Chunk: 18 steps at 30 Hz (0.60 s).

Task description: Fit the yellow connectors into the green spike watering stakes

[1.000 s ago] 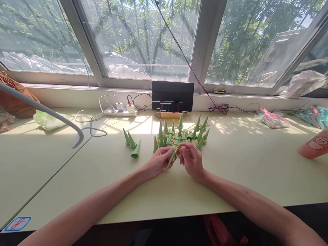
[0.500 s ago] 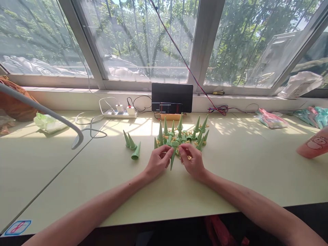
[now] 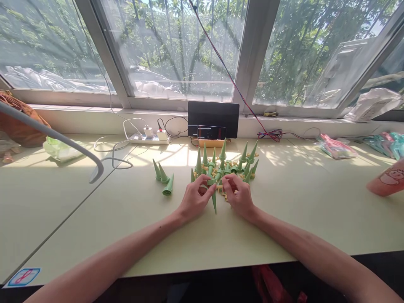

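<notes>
My left hand (image 3: pixel 196 196) is closed on a green watering spike (image 3: pixel 214 202), which hangs point-down from the fingers. Pinched in my right hand (image 3: pixel 239 194) is the end of a small yellow valve piece (image 3: pixel 219 186), level with the spike's collar. I cannot tell whether the piece sits in the spike. Just beyond both hands stands a cluster of green spikes (image 3: pixel 223 151), most point-up, with small yellow pieces among them. To the left are three more spikes (image 3: pixel 164 174), two upright and one leaning with its open end towards me.
Behind the cluster, a black tablet (image 3: pixel 213 115) and a phone (image 3: pixel 211 132) lean on a stand. A power strip (image 3: pixel 151 139) lies left of them. A grey hose-like arm (image 3: pixel 72 151) crosses the left side. A pink cup (image 3: pixel 386 181) stands at right.
The spike in my left hand has tilted, its tip swinging right and a little lower. More of the yellow piece now shows between my hands.
</notes>
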Each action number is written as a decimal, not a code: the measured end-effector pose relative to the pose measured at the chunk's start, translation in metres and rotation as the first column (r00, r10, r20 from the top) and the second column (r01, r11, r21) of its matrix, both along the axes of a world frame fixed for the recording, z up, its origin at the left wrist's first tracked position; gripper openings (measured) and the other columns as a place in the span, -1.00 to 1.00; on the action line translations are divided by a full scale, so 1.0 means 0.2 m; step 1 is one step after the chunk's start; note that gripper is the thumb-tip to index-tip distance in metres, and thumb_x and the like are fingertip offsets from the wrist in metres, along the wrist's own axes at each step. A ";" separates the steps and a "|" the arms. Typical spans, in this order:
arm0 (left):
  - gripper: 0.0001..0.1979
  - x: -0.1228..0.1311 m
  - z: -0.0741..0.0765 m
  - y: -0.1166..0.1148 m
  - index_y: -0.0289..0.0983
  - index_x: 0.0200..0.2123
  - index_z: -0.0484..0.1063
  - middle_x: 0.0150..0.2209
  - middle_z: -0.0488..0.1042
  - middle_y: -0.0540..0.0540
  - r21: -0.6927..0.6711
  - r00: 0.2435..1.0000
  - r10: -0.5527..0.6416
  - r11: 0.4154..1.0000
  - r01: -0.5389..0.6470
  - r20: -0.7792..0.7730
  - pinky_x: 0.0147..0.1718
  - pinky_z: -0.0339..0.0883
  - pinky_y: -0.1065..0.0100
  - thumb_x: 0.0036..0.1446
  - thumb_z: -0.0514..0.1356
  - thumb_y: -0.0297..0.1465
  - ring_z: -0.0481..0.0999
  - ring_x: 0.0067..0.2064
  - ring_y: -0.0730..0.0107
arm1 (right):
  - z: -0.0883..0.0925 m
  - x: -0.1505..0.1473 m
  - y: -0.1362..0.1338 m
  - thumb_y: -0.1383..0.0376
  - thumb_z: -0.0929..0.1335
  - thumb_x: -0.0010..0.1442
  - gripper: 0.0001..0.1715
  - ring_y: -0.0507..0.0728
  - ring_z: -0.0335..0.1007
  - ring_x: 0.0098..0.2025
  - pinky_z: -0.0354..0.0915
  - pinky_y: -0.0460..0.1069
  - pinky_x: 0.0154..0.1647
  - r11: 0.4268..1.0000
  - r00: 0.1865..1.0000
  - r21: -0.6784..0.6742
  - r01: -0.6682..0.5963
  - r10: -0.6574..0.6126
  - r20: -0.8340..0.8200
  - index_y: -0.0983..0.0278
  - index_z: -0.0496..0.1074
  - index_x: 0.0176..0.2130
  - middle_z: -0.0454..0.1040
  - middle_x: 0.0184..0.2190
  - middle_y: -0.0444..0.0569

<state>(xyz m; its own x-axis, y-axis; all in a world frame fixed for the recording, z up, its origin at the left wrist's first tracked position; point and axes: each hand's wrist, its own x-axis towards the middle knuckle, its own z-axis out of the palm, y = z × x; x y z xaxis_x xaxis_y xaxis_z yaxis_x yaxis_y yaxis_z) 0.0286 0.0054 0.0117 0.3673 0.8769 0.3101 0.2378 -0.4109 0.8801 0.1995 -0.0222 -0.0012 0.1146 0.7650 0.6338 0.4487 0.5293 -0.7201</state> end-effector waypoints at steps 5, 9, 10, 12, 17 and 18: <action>-0.79 -0.01 -0.01 0.00 -0.24 -0.30 0.32 -0.55 0.28 0.10 0.112 0.989 -0.013 0.993 0.029 -0.144 -0.58 0.00 0.45 0.20 0.21 -0.22 0.14 -0.61 0.57 | 0.02 0.05 0.02 0.21 0.27 0.38 -0.79 -0.01 0.27 -0.62 0.23 -0.12 -0.58 0.996 0.998 0.072 0.056 -0.053 -0.046 0.25 0.35 -0.28 0.35 -0.59 -0.19; -0.80 -0.01 0.00 0.00 -0.24 -0.45 0.27 -0.65 0.18 0.13 0.222 0.949 0.008 0.973 0.065 -0.314 -0.52 0.03 0.44 0.14 0.20 -0.31 0.15 -0.58 0.52 | 0.02 0.06 0.01 0.20 0.27 0.38 -0.70 -0.04 0.16 -0.65 0.16 -0.13 -0.60 0.986 0.994 0.133 0.104 -0.107 0.016 0.24 0.30 -0.40 0.26 -0.65 -0.23; -0.78 -0.01 0.00 0.00 -0.24 -0.49 0.23 -0.66 0.15 0.13 0.237 0.937 0.024 0.969 0.064 -0.349 -0.52 0.01 0.43 0.13 0.19 -0.32 0.13 -0.59 0.53 | 0.02 0.06 0.01 0.20 0.28 0.37 -0.67 -0.04 0.11 -0.65 0.13 -0.13 -0.61 0.981 0.991 0.154 0.118 -0.126 0.045 0.24 0.28 -0.43 0.22 -0.66 -0.24; -0.73 -0.02 0.01 0.00 -0.23 -0.54 0.13 -0.66 0.07 0.14 0.266 0.914 0.065 0.963 0.048 -0.400 -0.53 -0.03 0.42 0.11 0.17 -0.33 0.07 -0.59 0.53 | 0.03 0.06 0.01 0.20 0.30 0.36 -0.60 -0.06 0.02 -0.66 0.06 -0.14 -0.63 0.972 0.984 0.192 0.136 -0.155 0.091 0.24 0.22 -0.50 0.14 -0.69 -0.26; -0.69 -0.03 0.03 0.00 -0.23 -0.54 0.04 -0.65 -0.02 0.14 0.330 0.884 0.167 0.944 -0.016 -0.436 -0.52 -0.08 0.39 0.11 0.14 -0.31 -0.01 -0.59 0.52 | 0.04 0.07 0.01 0.20 0.31 0.36 -0.54 -0.06 -0.02 -0.64 0.04 -0.12 -0.61 0.972 0.979 0.204 0.115 -0.146 0.144 0.25 0.22 -0.56 0.11 -0.69 -0.26; -0.68 -0.03 0.03 0.01 -0.23 -0.54 0.03 -0.65 -0.01 0.13 0.336 0.879 0.181 0.941 -0.026 -0.440 -0.52 -0.08 0.39 0.11 0.14 -0.31 0.00 -0.59 0.52 | 0.04 0.07 0.01 0.21 0.31 0.35 -0.57 -0.05 0.01 -0.63 0.06 -0.12 -0.60 0.975 0.980 0.200 0.097 -0.128 0.152 0.26 0.27 -0.54 0.15 -0.68 -0.24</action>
